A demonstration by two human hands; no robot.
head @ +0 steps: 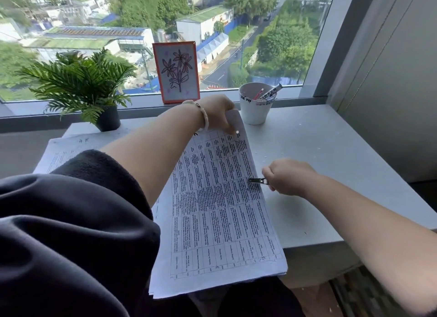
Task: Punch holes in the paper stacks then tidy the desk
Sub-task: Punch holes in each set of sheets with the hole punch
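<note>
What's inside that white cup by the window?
The white cup holds a marker with black lettering, a thin red pen or pencil, and clips on the rim. The cup's wall hides anything lower inside.

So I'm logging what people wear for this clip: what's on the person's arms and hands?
The left arm has a loose black sleeve pushed up to about the elbow and a pale beaded bracelet at the wrist. The right arm shows no sleeve. Both hands are ungloved; no rings are visible.
</note>
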